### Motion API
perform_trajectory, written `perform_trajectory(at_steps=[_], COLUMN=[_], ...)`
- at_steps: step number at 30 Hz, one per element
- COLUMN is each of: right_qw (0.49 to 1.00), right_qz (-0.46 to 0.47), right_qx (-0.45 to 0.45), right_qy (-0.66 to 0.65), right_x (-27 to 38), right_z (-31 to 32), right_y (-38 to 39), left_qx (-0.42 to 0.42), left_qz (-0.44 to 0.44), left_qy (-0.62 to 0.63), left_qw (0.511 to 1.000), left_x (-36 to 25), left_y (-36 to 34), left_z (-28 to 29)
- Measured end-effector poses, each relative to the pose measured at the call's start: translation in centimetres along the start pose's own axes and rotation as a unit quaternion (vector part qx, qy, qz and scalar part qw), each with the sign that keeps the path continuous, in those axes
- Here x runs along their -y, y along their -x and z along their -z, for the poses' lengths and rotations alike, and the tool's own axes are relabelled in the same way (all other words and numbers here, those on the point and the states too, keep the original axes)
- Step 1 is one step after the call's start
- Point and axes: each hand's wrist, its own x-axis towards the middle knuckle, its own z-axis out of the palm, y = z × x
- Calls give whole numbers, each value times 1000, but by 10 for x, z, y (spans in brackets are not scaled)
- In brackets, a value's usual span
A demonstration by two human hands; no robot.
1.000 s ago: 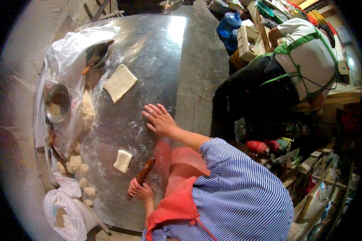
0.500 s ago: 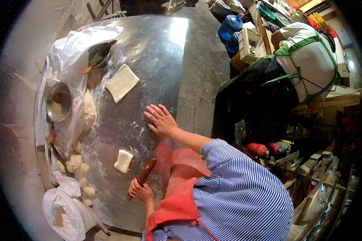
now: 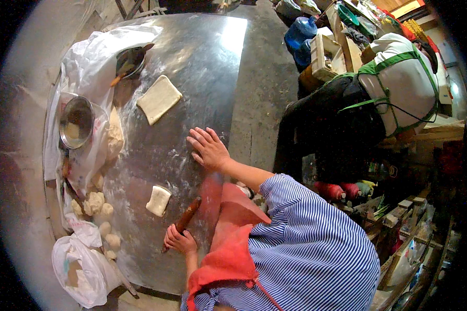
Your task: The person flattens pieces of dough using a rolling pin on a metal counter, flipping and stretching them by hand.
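My left hand (image 3: pixel 180 240) is closed around the lower part of a dark wooden rolling pin (image 3: pixel 189 214), which lies slantwise near the table's edge. My right hand (image 3: pixel 210 149) is flat on the metal table (image 3: pixel 192 62), fingers spread, holding nothing. A small folded piece of dough (image 3: pixel 159 200) lies just left of the rolling pin, apart from it. Farther up is a larger flat rectangle of dough (image 3: pixel 160 100), also untouched. Flour is smeared over the tabletop around both pieces.
Along the left edge are a metal bowl (image 3: pixel 62 136), white plastic sheeting (image 3: pixel 85 62), several dough lumps (image 3: pixel 94 203) and a white bag (image 3: pixel 62 254). A dark pan (image 3: pixel 131 61) with a wooden-handled tool stands farther up. A co-worker (image 3: pixel 399 83) in green straps bends over at the right.
The view has shifted slightly, so the table's things sit a little higher. My left hand still grips the rolling pin; my right hand stays flat on the table.
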Motion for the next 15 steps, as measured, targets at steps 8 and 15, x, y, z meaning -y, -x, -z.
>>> perform_trajectory(at_steps=[8,15], right_qw=[1000,1000], right_qz=[-1,-2], right_qx=[-7,2], right_qy=[-6,-2], right_x=[1,0], right_z=[0,-1], right_y=[-3,-4], left_qx=[-13,7], left_qz=[5,5], left_qy=[0,-3], left_qw=[1000,1000], left_x=[-6,-1], left_y=[-7,-2], left_z=[6,0])
